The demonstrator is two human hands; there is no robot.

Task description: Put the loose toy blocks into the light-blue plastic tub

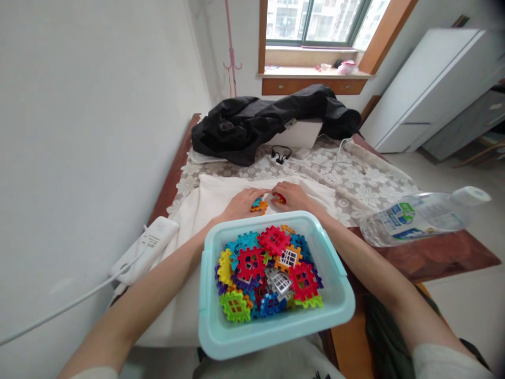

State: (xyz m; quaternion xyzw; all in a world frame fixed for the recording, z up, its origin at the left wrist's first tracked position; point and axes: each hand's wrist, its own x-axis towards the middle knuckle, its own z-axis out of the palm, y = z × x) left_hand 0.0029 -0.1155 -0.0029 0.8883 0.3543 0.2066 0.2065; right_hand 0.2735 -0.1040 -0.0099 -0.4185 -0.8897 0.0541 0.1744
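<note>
A: What is being held?
B: Orange-and-blue interlocking plastic tiles are being pinched in the curled left hand; a small red plastic tile is being gripped by the closed right hand, at twelve o'clock of the pale blue plastic tub.
A: The step?
B: Joining, seemingly; edge notches are needing alignment.

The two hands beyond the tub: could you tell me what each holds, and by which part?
Left hand pinches orange-and-blue plastic interlocking tiles at their edge; right hand grips a red plastic piece, mostly hidden.
</note>
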